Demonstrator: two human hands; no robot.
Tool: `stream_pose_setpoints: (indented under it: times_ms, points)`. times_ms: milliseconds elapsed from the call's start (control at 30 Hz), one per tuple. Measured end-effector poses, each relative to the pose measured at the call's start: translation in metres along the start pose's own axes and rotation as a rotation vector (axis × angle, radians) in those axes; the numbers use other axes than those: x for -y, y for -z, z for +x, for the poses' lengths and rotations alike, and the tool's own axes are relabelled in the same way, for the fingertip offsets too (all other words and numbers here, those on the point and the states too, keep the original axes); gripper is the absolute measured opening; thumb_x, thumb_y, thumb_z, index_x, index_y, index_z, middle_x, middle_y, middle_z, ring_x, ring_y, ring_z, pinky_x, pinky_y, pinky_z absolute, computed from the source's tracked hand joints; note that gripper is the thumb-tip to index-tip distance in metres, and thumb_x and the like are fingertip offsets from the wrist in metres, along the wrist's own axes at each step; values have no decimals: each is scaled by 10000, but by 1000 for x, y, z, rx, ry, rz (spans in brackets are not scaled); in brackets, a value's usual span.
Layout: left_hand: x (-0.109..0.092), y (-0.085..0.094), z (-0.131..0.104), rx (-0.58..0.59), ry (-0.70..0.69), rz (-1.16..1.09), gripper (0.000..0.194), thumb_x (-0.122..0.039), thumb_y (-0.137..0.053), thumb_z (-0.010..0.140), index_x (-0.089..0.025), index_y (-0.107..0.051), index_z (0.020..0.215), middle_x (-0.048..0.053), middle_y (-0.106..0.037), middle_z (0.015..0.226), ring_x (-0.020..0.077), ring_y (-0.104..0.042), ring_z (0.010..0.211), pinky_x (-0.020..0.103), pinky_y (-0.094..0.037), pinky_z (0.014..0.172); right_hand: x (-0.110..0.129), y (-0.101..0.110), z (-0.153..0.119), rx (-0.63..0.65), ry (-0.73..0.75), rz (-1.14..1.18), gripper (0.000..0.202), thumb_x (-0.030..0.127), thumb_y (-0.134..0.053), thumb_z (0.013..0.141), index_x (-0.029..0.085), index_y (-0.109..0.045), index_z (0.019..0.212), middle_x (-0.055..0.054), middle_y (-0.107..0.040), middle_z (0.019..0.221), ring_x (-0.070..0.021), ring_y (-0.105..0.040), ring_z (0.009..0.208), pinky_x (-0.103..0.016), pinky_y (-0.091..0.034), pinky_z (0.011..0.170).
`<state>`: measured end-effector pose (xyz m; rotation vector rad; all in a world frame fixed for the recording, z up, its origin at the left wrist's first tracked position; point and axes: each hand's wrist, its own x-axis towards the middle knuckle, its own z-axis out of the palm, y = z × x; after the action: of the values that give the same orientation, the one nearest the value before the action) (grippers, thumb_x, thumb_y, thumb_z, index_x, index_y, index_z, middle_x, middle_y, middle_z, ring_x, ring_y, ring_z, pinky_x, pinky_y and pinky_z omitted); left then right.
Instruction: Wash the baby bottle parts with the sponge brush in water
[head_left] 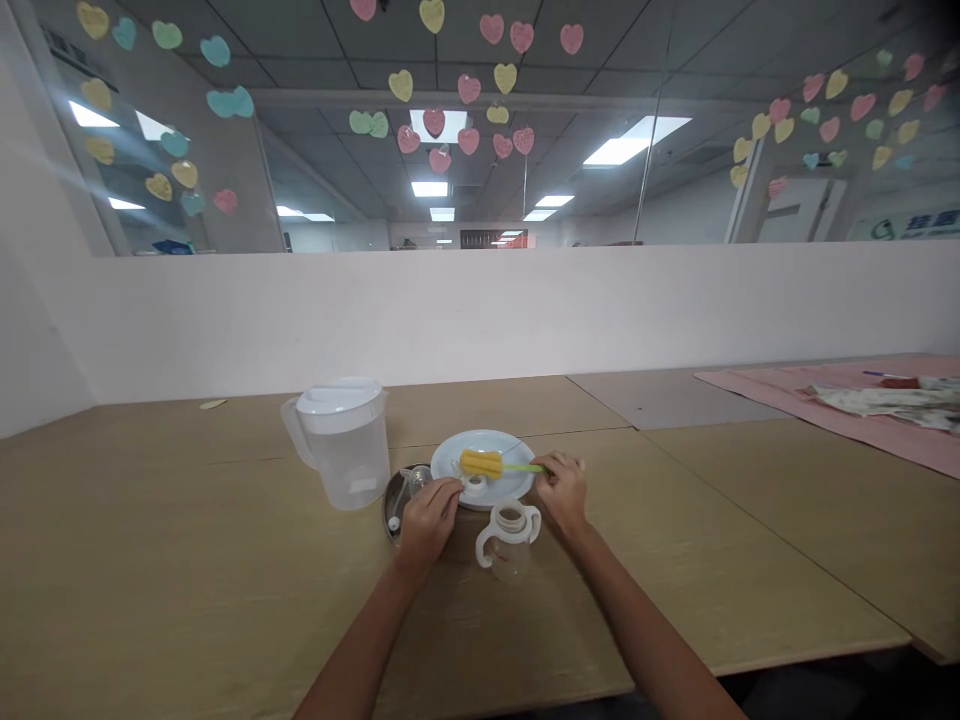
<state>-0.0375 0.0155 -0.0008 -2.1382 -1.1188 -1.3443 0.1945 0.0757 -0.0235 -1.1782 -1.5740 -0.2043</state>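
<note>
My right hand (561, 488) is closed around the green handle of a bottle brush with a yellow sponge head (481, 464). The brush lies level above a white plate (450, 447), its head pointing left. My left hand (430, 515) pinches a small white bottle collar (475, 486) by its left side, just below the sponge; the fingertips are partly hidden. In front of the plate stands an uncapped clear baby bottle (510, 552), upright, with two white side handles. Left of the plate, partly behind my left hand, a dark round dish (389, 503) holds clear and white small parts.
A translucent lidded pitcher (346, 450) stands to the left of the dish. On the far right a pink cloth (750, 382) has patterned fabric (892, 402) on it. A white wall (480, 310) with windows above closes off the table's back.
</note>
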Motion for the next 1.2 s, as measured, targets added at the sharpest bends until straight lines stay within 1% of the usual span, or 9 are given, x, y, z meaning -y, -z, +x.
stream_pose_setpoints:
  times_ms: [133, 267, 467, 600, 733, 833, 933, 1067, 1200]
  points:
    - [1, -2, -1, 25, 0, 42, 249, -189, -379, 875, -211, -626, 865, 42, -692, 834, 143, -643, 833, 277, -520, 807, -2, -2, -1, 12, 20, 9, 316, 95, -424, 661, 182, -709, 765, -31, -634, 735, -154, -528, 749, -281, -332, 756]
    - [6, -4, -2, 27, -34, 51, 260, -162, -363, 872, -208, -616, 836, 41, -677, 827, 140, -628, 834, 279, -501, 824, -4, -5, -2, -13, 3, 5, 341, 98, -423, 676, 187, -721, 816, -42, -627, 764, -163, -527, 757, -290, -374, 751]
    - [9, -4, 0, 14, 1, 33, 266, -145, -368, 879, -201, -626, 915, 57, -659, 890, 140, -597, 891, 272, -474, 843, -5, -10, -4, -34, 62, 72, 394, 96, -414, 712, 212, -709, 945, -56, -625, 867, -169, -530, 833, -293, -415, 767]
    - [10, -2, 1, 21, 23, 65, 302, -145, -354, 874, -214, -632, 971, 65, -642, 917, 150, -581, 893, 288, -466, 843, -5, -7, -2, -83, 66, 7, 383, 92, -413, 736, 208, -710, 948, -62, -632, 872, -169, -522, 827, -305, -385, 789]
    - [15, 1, -1, 25, 66, 163, 253, -149, -414, 819, -223, -654, 844, 58, -618, 824, 174, -560, 824, 312, -454, 783, -8, 2, 3, -188, 34, -191, 342, 74, -454, 713, 249, -728, 817, -37, -654, 834, -182, -490, 815, -379, -270, 891]
    - [20, 2, -1, 75, 100, 270, 202, -151, -457, 757, -214, -632, 678, 49, -582, 697, 184, -531, 720, 319, -422, 692, -10, 8, 5, -215, 36, -279, 329, 57, -482, 696, 265, -727, 763, -19, -661, 826, -178, -472, 803, -390, -222, 902]
    - [21, 2, -1, 174, 92, 348, 182, -122, -468, 704, -203, -588, 594, 50, -577, 670, 187, -521, 700, 317, -385, 662, -9, 9, 5, -178, 44, -311, 329, 36, -503, 674, 265, -726, 753, -20, -653, 831, -172, -462, 800, -370, -226, 849]
    - [18, 2, 1, 322, 48, 340, 143, -107, -467, 677, -193, -556, 606, 38, -596, 668, 179, -533, 687, 321, -355, 678, -7, 8, 4, -165, 62, -332, 308, 25, -530, 651, 252, -725, 724, -24, -637, 812, -163, -439, 778, -356, -216, 792]
    - [14, 5, 1, 426, 94, 295, 83, -157, -472, 695, -189, -537, 654, 28, -610, 652, 176, -545, 659, 309, -337, 657, -5, 8, 4, -180, 97, -346, 301, 18, -535, 636, 246, -721, 695, -18, -639, 785, -157, -431, 755, -347, -208, 760]
